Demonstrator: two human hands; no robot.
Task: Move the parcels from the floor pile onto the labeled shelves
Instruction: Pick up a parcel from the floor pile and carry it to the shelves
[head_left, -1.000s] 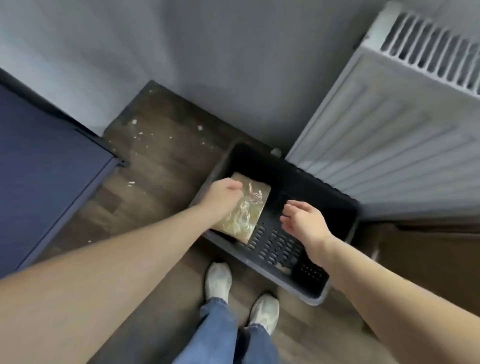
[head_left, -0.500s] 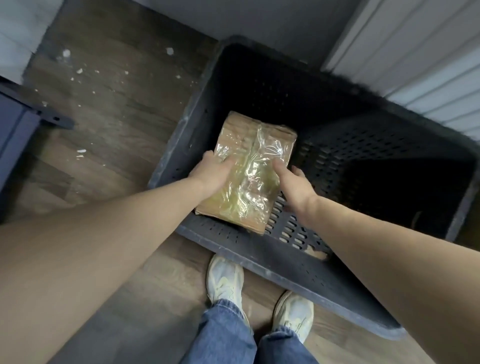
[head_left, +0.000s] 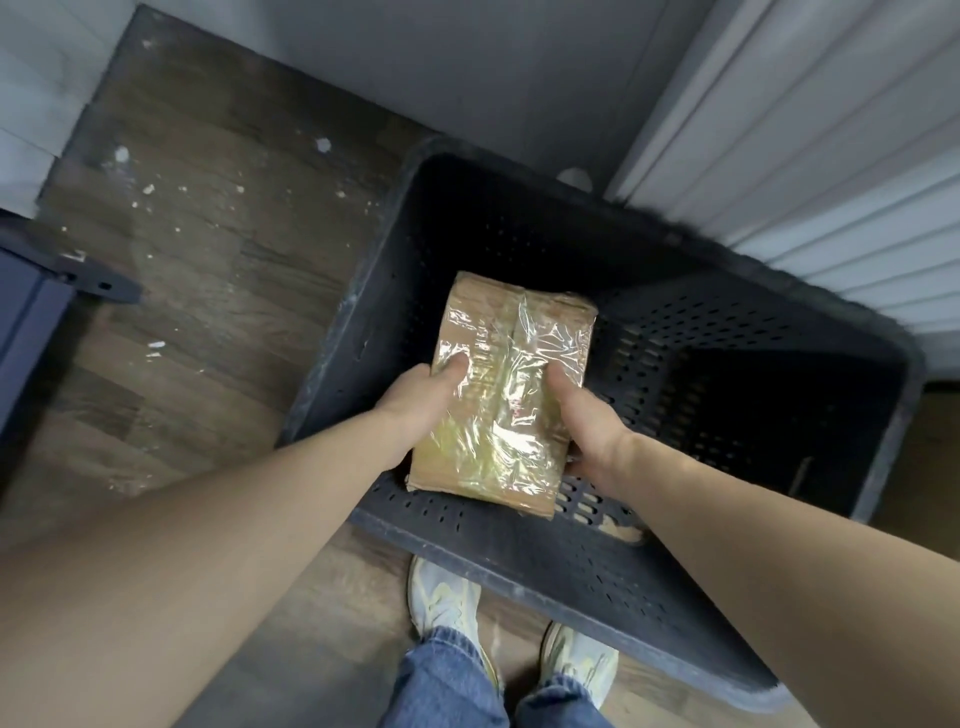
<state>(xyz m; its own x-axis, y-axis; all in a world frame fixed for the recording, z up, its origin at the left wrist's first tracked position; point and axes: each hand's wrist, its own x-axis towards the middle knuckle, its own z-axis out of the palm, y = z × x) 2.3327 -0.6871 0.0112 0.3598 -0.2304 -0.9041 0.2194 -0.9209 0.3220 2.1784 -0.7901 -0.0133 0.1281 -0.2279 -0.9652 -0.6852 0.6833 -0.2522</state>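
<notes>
our left hand grasps the parcel on its nine o'clock edge, thumb on top; our right hand clasps the three o'clock edge. the plastic-wrapped parcel sits between them inside the dark crate, near its six o'clock wall. wooden floor at nine o'clock, radiator at two.

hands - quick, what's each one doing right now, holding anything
Left hand: grips the left side of the parcel, thumb on top.
Right hand: grips the parcel's right side, over the crate.
</notes>
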